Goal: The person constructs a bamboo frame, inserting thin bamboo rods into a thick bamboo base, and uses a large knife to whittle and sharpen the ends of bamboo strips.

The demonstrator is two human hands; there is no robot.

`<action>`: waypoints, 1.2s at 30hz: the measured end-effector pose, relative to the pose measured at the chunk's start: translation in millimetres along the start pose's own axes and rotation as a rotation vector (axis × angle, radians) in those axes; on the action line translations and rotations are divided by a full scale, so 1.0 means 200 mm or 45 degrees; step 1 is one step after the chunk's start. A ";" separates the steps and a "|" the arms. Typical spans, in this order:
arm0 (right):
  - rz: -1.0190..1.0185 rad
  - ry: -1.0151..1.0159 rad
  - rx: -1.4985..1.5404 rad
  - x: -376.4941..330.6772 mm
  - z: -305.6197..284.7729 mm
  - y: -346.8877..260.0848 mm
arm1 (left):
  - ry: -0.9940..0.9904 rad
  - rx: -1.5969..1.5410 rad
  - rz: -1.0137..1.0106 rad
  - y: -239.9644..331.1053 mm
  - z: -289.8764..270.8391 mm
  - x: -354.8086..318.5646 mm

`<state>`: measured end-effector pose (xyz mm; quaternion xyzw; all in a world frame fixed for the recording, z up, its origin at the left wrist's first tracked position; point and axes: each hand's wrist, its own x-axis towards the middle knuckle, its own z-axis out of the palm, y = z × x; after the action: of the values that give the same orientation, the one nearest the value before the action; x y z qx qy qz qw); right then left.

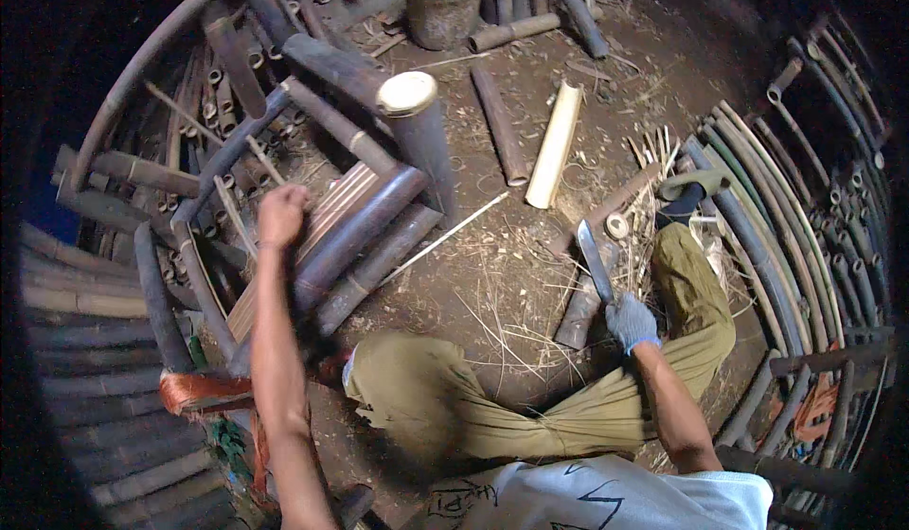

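Note:
My right hand wears a bluish-grey knit glove and is closed around the handle of a large knife. Its broad blade points up and away over the ground. At the left, my bare left hand is closed, with the fingers curled. It is beside a row of pale bamboo strips lying along a dark bamboo pole. What is inside that hand, if anything, is hidden. A thick upright bamboo post with a pale cut top stands beyond the strips.
A split bamboo piece and a brown bamboo length lie ahead on the ground. Farther back stands a bucket. Long bamboo poles are stacked at right. Orange twine hangs at the lower left. Thin shavings litter the floor.

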<state>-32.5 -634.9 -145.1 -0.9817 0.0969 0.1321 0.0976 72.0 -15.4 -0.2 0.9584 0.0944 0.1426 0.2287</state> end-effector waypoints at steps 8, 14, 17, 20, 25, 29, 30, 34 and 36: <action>0.158 -0.437 -0.060 0.25 0.11 0.08 | -1.049 -0.688 0.120 0.96 -0.04 -0.30; 0.271 -0.403 -0.012 0.31 0.39 0.21 | -1.403 -0.022 0.823 1.18 1.18 -0.15; 0.277 -0.371 -0.023 0.30 0.49 0.27 | -1.261 0.036 0.654 1.26 1.79 -0.18; 0.139 -0.338 -0.074 0.30 0.47 0.20 | -1.178 -0.055 0.493 1.20 2.26 -0.22; 0.200 -0.379 -0.093 0.20 0.39 0.15 | -0.959 -0.024 0.317 1.35 2.37 -0.44; 0.145 -0.363 -0.112 0.18 0.43 0.21 | -1.068 0.059 0.233 1.36 2.35 -0.47; 0.213 -0.371 -0.065 0.18 0.44 0.21 | -1.203 0.020 0.185 1.37 2.24 -0.43; 0.039 -0.282 0.061 0.17 0.29 0.10 | -1.140 -0.248 -0.041 1.08 2.39 -0.56; 0.034 -0.199 0.172 0.07 0.30 0.14 | -1.076 -0.202 -0.127 1.10 2.19 -0.71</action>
<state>-38.8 -650.9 -210.1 -0.9582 0.1107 0.2026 0.1689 103.0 -423.5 -305.7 0.9062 0.0273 -0.2668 0.3270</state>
